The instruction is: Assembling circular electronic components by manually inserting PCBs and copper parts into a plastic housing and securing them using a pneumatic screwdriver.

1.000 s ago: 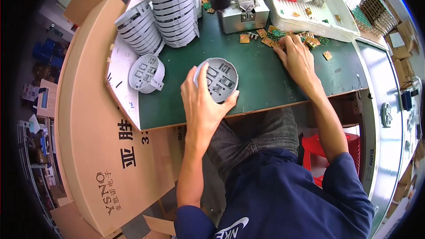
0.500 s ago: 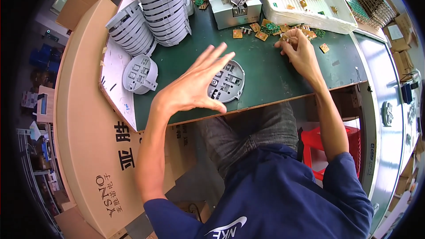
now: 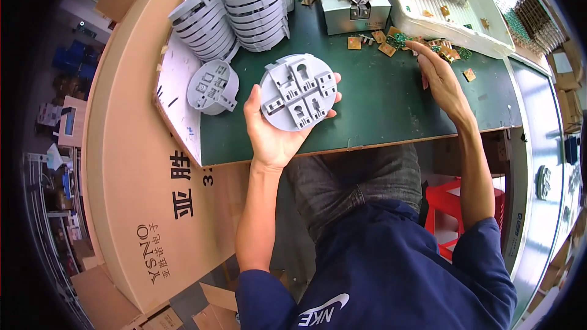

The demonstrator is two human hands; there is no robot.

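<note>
My left hand (image 3: 269, 131) holds a round grey plastic base (image 3: 298, 91) from below, lifted above the green bench mat (image 3: 373, 98), with its ribbed inner side facing up. My right hand (image 3: 439, 76) reaches to the far right of the mat, fingers resting among several small brown and green circuit pieces (image 3: 440, 49). Whether it pinches one is not visible. A second grey round base (image 3: 212, 85) lies on the mat to the left of the held one.
Two leaning stacks of grey round bases (image 3: 235, 9) stand at the back left. A small grey metal press (image 3: 351, 0) and a white tray (image 3: 440, 9) sit at the back. A large cardboard box (image 3: 131, 165) flanks the left. A red stool (image 3: 449, 205) sits under the bench.
My left hand swung away from the grey base lying on the mat, then took it up and turned it palm-up. My right hand stayed at the circuit pieces.
</note>
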